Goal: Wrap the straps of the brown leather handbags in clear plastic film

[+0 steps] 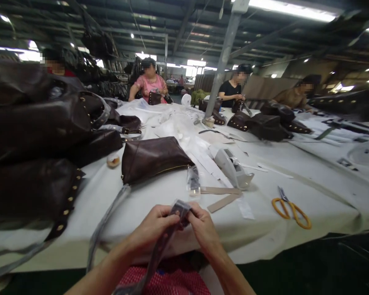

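My left hand and my right hand both grip the end of a dark strap, close together at the table's near edge. Plastic film seems to wrap the strap end between my fingers. From there the strap hangs down over my lap. Just beyond my hands lies a flat dark brown leather bag with a zipper along its near edge. A film-wrapped strap runs from the bag's left corner over the table edge. At its right corner is a short piece in clear plastic.
Dark bags are piled high at left. A tape dispenser, tan strips and yellow-handled scissors lie at right on the white-covered table. A roll of tape sits left of the bag. Several people work across the table, near a pole.
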A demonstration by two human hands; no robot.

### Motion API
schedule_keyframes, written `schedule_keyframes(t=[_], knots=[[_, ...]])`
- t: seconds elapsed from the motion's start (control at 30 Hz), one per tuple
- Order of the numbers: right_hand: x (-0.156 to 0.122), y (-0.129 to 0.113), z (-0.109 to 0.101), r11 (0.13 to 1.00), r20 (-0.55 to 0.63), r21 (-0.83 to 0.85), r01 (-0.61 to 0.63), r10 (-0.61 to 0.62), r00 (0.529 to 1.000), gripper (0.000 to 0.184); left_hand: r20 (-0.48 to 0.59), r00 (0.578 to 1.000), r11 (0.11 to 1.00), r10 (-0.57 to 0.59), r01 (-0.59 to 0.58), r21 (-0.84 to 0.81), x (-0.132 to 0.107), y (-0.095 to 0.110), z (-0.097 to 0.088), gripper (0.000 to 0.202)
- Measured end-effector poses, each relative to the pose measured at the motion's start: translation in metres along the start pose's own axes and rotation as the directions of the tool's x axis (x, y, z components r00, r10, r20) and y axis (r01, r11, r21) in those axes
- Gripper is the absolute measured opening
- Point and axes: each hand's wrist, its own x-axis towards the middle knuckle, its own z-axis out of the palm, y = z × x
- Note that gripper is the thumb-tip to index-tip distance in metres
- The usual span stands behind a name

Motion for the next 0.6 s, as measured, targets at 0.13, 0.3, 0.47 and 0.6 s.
schedule_keyframes(t=[0.13,0.3,0.47,0.6], knots=[[-0.01,-0.003,-0.017,0.884,-0.014,-0.344,0.315,-0.341,0.94,0.026,0.008,0.991,0.951,-0.132,0.129,-0.279,0.003,0.0,-0.014,0.037],[-0.01,-0.004,-0.051,0.274,0.406,-0.584,0.764,-0.716,0.567,0.05,0.159,0.966,0.881,-0.206,0.253,-0.399,0.006,0.01,-0.023,0.037],[0.007,0.001,-0.057,0.127,0.606,-0.54,0.832,-0.627,0.49,0.039,0.277,0.938,0.873,-0.208,0.306,-0.38,0.01,0.019,-0.016,0.039],[0.015,0.01,-0.049,0.08,0.544,-0.64,0.764,-0.655,0.524,0.028,0.158,0.968,0.964,-0.193,0.217,-0.154,0.021,0.022,-0.016,0.037]])
